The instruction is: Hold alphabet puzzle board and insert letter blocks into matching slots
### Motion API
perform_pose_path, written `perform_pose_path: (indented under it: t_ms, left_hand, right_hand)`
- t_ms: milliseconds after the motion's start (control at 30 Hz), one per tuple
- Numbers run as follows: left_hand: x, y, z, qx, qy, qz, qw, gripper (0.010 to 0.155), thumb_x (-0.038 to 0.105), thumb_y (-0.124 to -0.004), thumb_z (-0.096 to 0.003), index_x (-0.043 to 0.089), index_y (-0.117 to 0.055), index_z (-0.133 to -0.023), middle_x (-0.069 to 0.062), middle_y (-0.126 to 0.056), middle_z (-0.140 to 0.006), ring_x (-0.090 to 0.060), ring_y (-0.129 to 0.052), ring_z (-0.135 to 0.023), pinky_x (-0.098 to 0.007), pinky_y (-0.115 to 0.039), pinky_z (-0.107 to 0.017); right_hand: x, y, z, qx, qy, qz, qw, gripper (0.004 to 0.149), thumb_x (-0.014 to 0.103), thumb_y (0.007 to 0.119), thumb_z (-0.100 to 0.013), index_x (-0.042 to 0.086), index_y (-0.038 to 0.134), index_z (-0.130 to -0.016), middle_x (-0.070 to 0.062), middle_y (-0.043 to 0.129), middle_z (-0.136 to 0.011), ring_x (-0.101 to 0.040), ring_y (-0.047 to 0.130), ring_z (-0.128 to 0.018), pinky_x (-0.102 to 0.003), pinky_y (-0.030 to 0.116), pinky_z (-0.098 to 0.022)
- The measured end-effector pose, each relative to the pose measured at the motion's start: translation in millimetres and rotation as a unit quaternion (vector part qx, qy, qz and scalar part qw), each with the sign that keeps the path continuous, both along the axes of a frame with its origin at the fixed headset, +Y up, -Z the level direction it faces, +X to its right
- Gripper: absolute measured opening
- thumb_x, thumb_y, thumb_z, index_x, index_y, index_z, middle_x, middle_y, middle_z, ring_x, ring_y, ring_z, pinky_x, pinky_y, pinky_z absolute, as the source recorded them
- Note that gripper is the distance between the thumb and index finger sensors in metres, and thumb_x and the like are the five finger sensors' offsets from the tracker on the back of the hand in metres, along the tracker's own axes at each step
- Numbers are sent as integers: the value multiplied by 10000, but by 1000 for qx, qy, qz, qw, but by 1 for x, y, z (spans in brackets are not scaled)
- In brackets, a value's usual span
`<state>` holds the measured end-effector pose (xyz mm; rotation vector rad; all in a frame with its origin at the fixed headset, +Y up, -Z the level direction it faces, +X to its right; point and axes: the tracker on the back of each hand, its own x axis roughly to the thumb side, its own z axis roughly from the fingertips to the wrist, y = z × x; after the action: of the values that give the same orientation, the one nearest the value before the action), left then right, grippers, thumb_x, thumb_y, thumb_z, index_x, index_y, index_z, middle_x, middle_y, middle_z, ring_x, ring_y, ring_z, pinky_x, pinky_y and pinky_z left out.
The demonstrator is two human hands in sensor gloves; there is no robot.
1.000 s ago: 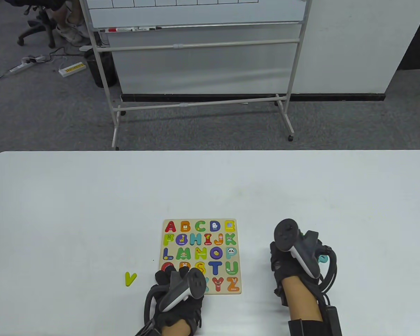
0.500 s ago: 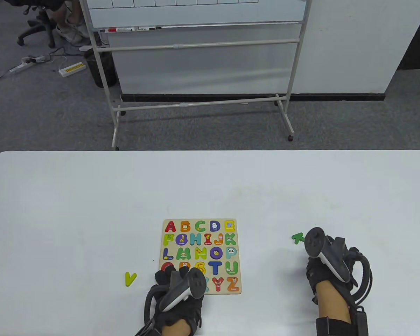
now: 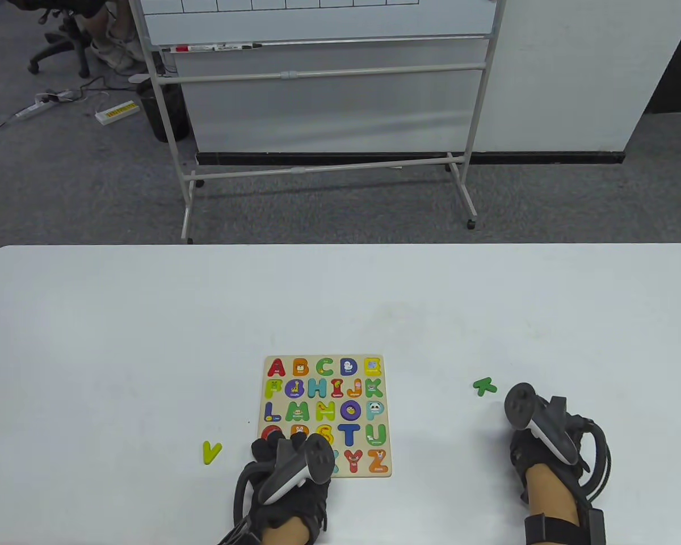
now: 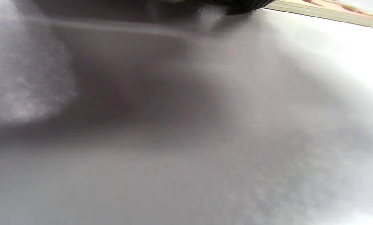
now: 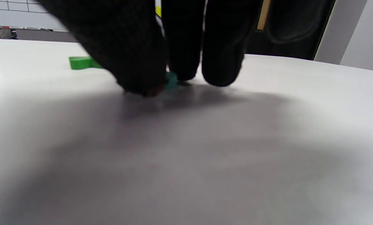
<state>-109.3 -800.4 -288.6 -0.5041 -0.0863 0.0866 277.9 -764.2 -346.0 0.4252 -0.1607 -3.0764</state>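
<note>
The wooden alphabet puzzle board [image 3: 324, 415] lies near the table's front edge with most letters seated. My left hand [image 3: 278, 447] rests on its near left corner and holds it down; the left wrist view shows only the board's edge [image 4: 324, 14] and blurred table. My right hand [image 3: 530, 432] is down on the table to the right of the board. In the right wrist view its fingertips [image 5: 136, 78] pinch a small teal letter block [image 5: 172, 80] that lies on the table. A green K block [image 3: 484, 386] lies just left of that hand, apart from it, and shows in the right wrist view [image 5: 80, 62].
A yellow V block [image 3: 211, 452] lies on the table left of the board. The white table [image 3: 147, 340] spreads wide on all sides. A whiteboard stand [image 3: 323, 142] is on the floor beyond the far edge.
My right hand has moved right and toward me, uncovering the green K, and has come down over the teal block. The left hand and board have not moved.
</note>
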Motion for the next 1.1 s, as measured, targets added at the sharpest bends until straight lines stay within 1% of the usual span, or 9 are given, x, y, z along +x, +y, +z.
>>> perform_pose_path:
  t_ms: [133, 267, 433, 500, 633, 733, 833, 900, 1100]
  left_hand:
    - [0, 0, 0, 1, -1, -2, 1000, 809, 461, -500, -538, -22, -123, -1066, -443, -74, -1032, -733, -136, -912, -773, -333, -598]
    - [0, 0, 0, 0, -1, -2, 1000, 808, 460, -501, -539, -23, -123, -1065, -443, -74, -1032, -733, -136, -912, -772, -333, -598]
    - [0, 0, 0, 0, 0, -2, 1000, 807, 460, -500, -538, -20, -122, -1065, -443, -73, -1032, -734, -134, -912, -773, -332, -597]
    - [0, 0, 0, 0, 0, -1, 1000, 809, 460, -500, -538, -22, -121, -1066, -443, -73, -1032, -734, -133, -911, -773, -331, -597]
    - [0, 0, 0, 0, 0, -1, 1000, 808, 460, -501, -539, -21, -122, -1066, -443, -73, -1032, -732, -132, -912, -772, -332, -598]
    - [0, 0, 0, 1, 1, 0, 1000, 807, 459, -502, -538, -20, -123, -1066, -442, -74, -1033, -732, -134, -913, -772, -330, -599]
    - [0, 0, 0, 1, 1, -1, 1000, 809, 459, -501, -537, -22, -123, -1066, -442, -73, -1033, -732, -134, -913, -772, -331, -599]
    - [1, 0, 0, 1, 2, -1, 1000, 807, 458, -502, -537, -20, -124, -1065, -443, -72, -1033, -732, -134, -913, -773, -331, -598]
    - [1, 0, 0, 2, 1, -2, 1000, 808, 459, -500, -536, -21, -123, -1065, -443, -74, -1031, -732, -134, -913, -773, -332, -598]
  right_hand:
    - [-2, 0, -2, 15, 11, 26, 999, 532, 284, 935, -428, 279, 844, -952, -65, 854, -1018, -327, 925, -881, -643, 619, -690]
    - [-3, -1, -3, 32, 28, 42, 998, 499, 282, 948, -416, 250, 884, -909, -59, 918, -939, -284, 988, -790, -613, 662, -673]
    - [-1, -1, -5, 28, 34, 37, 998, 520, 299, 956, -409, 187, 883, -911, -132, 936, -899, -287, 1019, -709, -597, 698, -645]
    - [0, 2, -4, 26, 35, 31, 999, 524, 294, 963, -404, 179, 885, -909, -134, 937, -895, -292, 1019, -703, -597, 703, -639]
    - [-6, 16, -2, 64, 51, 9, 997, 537, 296, 968, -395, 175, 880, -911, -143, 940, -890, -295, 1031, -681, -594, 715, -627]
    - [-25, 27, -3, 93, 87, -6, 992, 539, 294, 969, -394, 176, 879, -912, -140, 940, -890, -296, 1033, -677, -595, 716, -626]
    - [-49, 33, -6, 129, 133, -18, 983, 541, 298, 972, -387, 184, 881, -908, -134, 946, -887, -288, 1040, -671, -590, 723, -623]
    - [-69, 34, -10, 140, 161, -33, 976, 540, 298, 972, -387, 189, 880, -908, -131, 945, -889, -288, 1041, -671, -590, 722, -625]
    - [-120, 25, -23, 115, 238, -55, 963, 535, 295, 974, -386, 198, 885, -904, -126, 950, -888, -280, 1047, -668, -591, 723, -628]
